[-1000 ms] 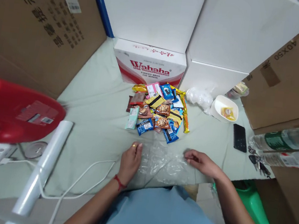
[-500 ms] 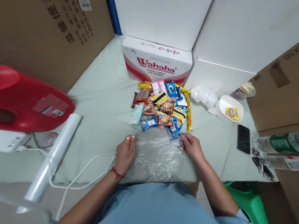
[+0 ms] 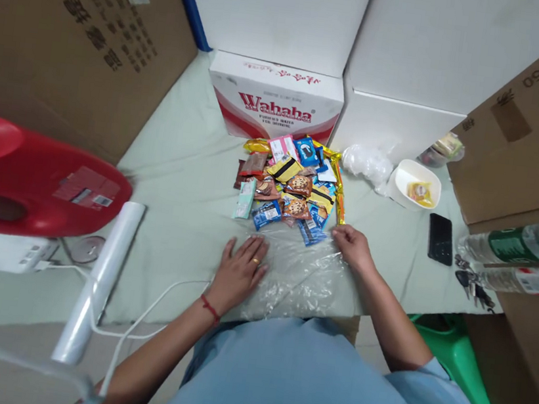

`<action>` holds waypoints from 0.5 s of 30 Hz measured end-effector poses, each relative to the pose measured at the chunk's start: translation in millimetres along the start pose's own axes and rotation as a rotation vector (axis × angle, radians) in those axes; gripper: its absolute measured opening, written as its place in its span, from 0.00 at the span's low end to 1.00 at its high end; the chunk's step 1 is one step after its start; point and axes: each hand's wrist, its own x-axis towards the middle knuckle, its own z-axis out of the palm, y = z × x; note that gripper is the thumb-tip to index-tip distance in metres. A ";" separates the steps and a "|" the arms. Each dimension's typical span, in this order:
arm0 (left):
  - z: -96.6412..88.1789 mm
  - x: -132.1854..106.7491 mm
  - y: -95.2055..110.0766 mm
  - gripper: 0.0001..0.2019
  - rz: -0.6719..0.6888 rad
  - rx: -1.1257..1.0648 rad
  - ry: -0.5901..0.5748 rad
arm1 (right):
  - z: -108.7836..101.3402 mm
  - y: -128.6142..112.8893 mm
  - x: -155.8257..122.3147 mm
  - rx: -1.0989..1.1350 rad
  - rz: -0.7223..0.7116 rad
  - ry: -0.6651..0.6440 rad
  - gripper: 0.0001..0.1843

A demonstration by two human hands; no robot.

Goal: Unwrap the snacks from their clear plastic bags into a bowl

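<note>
A clear plastic bag (image 3: 296, 278) lies on the cloth-covered table in front of me. My left hand (image 3: 240, 271) rests flat on its left side, fingers apart. At the bag's far right corner, my right hand (image 3: 351, 242) has its fingers pinched on the plastic. Just beyond the bag is a pile of wrapped snacks. In it are a brown cookie packet (image 3: 296, 207), a yellow packet with a black stripe (image 3: 284, 168), a blue packet (image 3: 266, 214) and a mint-green packet (image 3: 245, 199). Another blue packet (image 3: 312, 231) sits near my right fingertips.
A Wahaha box (image 3: 277, 107) stands behind the pile. To the right are a white bowl (image 3: 402, 196), a phone (image 3: 441, 239), keys (image 3: 474, 288) and plastic bottles (image 3: 532, 246). On the left are a red jug (image 3: 47, 153), a plastic film roll (image 3: 100, 279) and a white cable (image 3: 146, 308).
My left hand has let go of the bag's left edge and spread flat upon the plastic, slightly to the right. The right hand keeps its pinch at the far right corner.
</note>
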 end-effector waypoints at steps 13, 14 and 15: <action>5.6 -6.2 3.3 0.33 -0.022 0.108 -0.110 | -5.6 27.8 -120.4 -0.513 -0.523 -0.413 0.28; 5.3 -6.1 2.9 0.33 -0.024 0.107 -0.120 | -14.6 38.2 -123.4 -0.521 -0.483 -0.384 0.28; 5.0 -6.1 2.4 0.33 -0.025 0.106 -0.129 | -26.1 46.6 -124.3 -0.523 -0.447 -0.351 0.27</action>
